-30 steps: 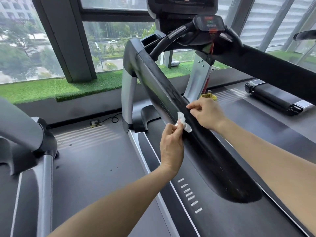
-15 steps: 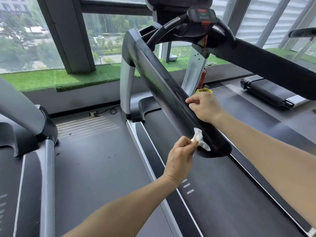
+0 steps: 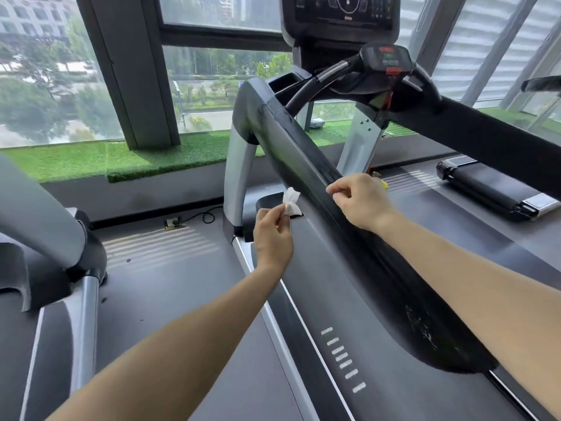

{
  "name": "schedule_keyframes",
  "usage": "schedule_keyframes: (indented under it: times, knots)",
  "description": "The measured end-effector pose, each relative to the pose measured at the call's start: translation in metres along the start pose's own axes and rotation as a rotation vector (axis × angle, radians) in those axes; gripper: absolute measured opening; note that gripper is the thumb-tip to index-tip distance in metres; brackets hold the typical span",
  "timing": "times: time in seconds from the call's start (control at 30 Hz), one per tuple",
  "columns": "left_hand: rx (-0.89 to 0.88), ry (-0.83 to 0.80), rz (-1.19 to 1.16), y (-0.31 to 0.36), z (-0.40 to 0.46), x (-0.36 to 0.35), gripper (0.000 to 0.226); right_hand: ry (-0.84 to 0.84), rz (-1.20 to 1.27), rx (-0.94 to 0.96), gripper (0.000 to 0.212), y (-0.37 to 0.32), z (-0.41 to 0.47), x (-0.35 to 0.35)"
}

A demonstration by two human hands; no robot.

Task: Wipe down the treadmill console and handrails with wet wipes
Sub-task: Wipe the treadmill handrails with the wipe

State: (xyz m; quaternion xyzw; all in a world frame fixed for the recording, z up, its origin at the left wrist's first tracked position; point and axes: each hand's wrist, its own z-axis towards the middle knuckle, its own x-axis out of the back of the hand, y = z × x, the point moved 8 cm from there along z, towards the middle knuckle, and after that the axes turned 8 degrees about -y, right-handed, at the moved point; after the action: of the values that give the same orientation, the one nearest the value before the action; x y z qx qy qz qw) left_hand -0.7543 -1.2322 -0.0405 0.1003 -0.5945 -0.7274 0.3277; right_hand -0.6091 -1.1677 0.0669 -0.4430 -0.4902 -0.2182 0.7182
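A small crumpled white wet wipe (image 3: 290, 202) is pinched between the thumb and fingertips of my left hand (image 3: 272, 238), held in the air just left of the treadmill's long black left handrail (image 3: 306, 165). The wipe is not touching the rail. My right hand (image 3: 359, 200) rests on top of that handrail with curled fingers, thumb and forefinger pressed together; I cannot tell whether it holds anything. The dark console screen (image 3: 340, 16) is at the top centre, with a small control pod (image 3: 387, 57) below it. The right handrail (image 3: 491, 138) runs off to the right.
The treadmill belt (image 3: 388, 369) lies below the rail. Another treadmill's frame (image 3: 54, 232) stands at the left, and a third deck (image 3: 485, 189) at the right. Windows and a strip of green turf (image 3: 121, 159) are ahead. A cable and socket (image 3: 174, 223) lie on the floor.
My left hand has lifted the wipe off the handrail's lower end and brought it up to the left of the rail. The view has tilted up, showing the console.
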Motion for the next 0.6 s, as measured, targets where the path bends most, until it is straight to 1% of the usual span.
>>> schedule_keyframes:
  times: [0.13, 0.3, 0.47, 0.6]
  knots:
    - [0.050, 0.011, -0.053, -0.022, 0.065, 0.008, 0.022, 0.001, -0.025, 0.013, 0.026, -0.015, 0.056, -0.011]
    - [0.115, 0.036, -0.116, -0.049, 0.139, 0.007, 0.024, 0.038, -0.018, 0.016, 0.025, -0.019, 0.114, -0.019]
    - [0.141, 0.034, -0.085, -0.070, 0.202, -0.009, 0.022, 0.096, -0.066, 0.007, 0.025, -0.011, 0.149, -0.013]
    - [0.129, 0.012, -0.146, -0.075, 0.226, -0.031, 0.022, 0.117, -0.062, -0.006, 0.023, -0.004, 0.163, -0.011]
